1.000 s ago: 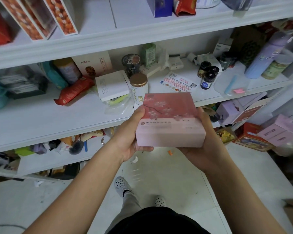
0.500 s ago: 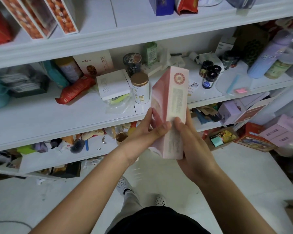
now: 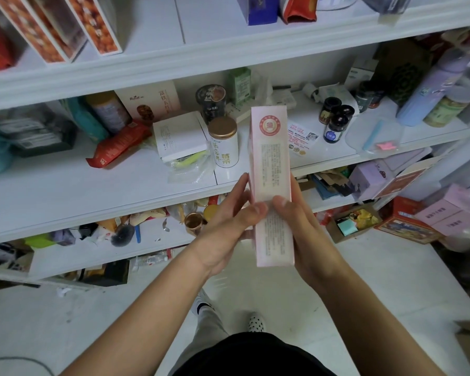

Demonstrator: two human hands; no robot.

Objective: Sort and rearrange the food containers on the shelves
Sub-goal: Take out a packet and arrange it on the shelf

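Box [image 3: 270, 158] clasped: left hand [image 3: 228, 226], right hand [image 3: 310, 234] (thumbs front).

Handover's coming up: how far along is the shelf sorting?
Looks done: orange boxes stand in a row on the top shelf. In hand: left hand and right hand hold the pink box upright, unshelved. Left: red packet and clutter across the middle shelf.
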